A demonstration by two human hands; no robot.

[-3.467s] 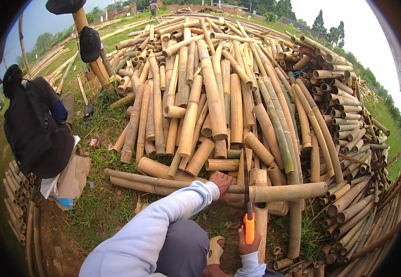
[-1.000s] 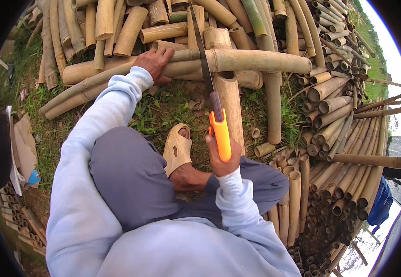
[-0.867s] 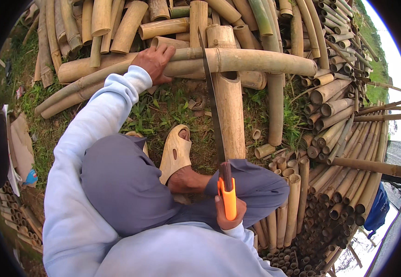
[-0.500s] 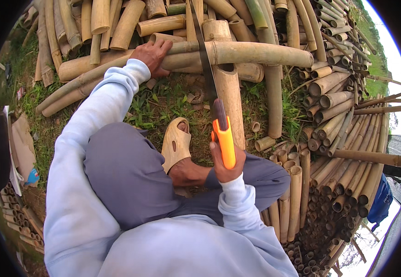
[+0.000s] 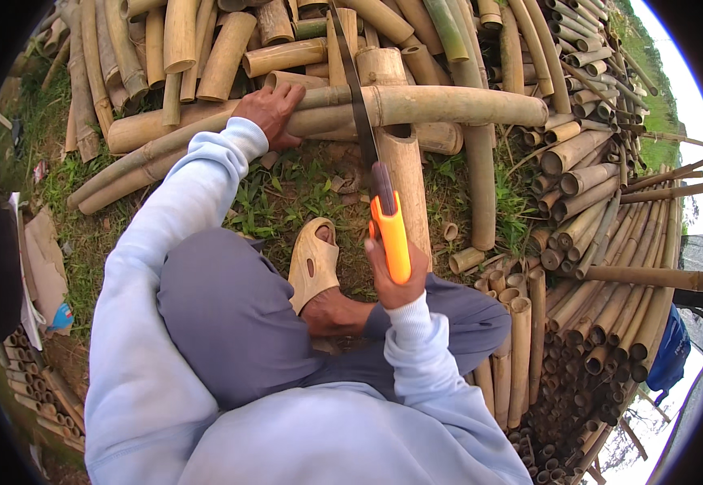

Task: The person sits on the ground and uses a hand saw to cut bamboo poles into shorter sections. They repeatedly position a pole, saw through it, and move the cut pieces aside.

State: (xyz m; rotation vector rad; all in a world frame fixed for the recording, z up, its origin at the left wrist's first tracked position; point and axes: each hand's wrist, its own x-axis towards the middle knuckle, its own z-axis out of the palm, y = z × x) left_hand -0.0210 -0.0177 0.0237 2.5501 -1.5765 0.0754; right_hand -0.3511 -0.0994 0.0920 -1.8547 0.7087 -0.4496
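My right hand (image 5: 401,276) is closed round the orange handle of a handsaw (image 5: 392,236). The saw's dark blade points away from me and crosses a long bamboo pole (image 5: 456,106). To the left of the blade, my left hand (image 5: 269,115) grips the bamboo, fingers over its top. The pole lies sideways across a thicker upright-looking bamboo piece (image 5: 404,174) that runs toward me. A second bamboo length seems to lie along the pole on the left, partly under my left forearm. How deep the blade sits in the bamboo I cannot tell.
Cut bamboo pieces (image 5: 287,56) are heaped beyond the pole. Stacked bamboo (image 5: 582,178) rises on the right, with short upright tubes (image 5: 519,356) by my knee. My sandalled foot (image 5: 315,267) rests on grass below the pole. Cardboard (image 5: 46,259) lies far left.
The saw and my right hand have moved a little away from me, across the pole. My left hand keeps its hold on the bamboo. The whole view has shifted slightly.
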